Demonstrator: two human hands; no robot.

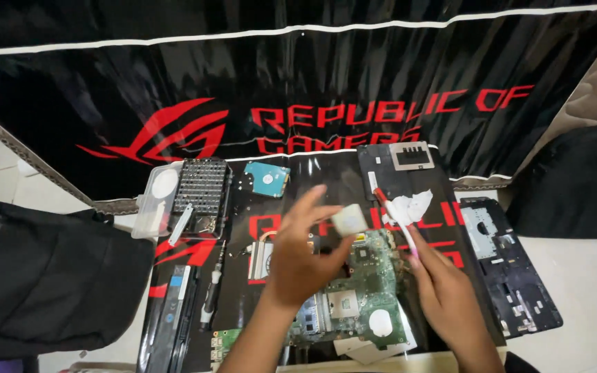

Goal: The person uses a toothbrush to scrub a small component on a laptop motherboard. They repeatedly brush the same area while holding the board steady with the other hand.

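Observation:
My left hand (pixel 298 255) is raised over a green laptop motherboard (pixel 354 297) and pinches a small pale square pad (pixel 348 220) between thumb and fingers. My right hand (pixel 443 290) holds a thin red-and-white tool (pixel 392 211) with a crumpled white tissue (pixel 409 206) at its far end, above the board's right edge. The board lies on a black mat with red markings (pixel 243 283). A copper heatsink with fan (pixel 262 252) sits just left of my left hand.
A screwdriver bit set in an open clear case (pixel 198 186) and a blue hard drive (pixel 267 178) lie at the back. A laptop battery (pixel 174 304) and screwdriver (pixel 210 297) lie left. A black cover panel (pixel 395 166) and laptop palmrest shell (pixel 509 266) lie right. A black bag (pixel 43 276) is at far left.

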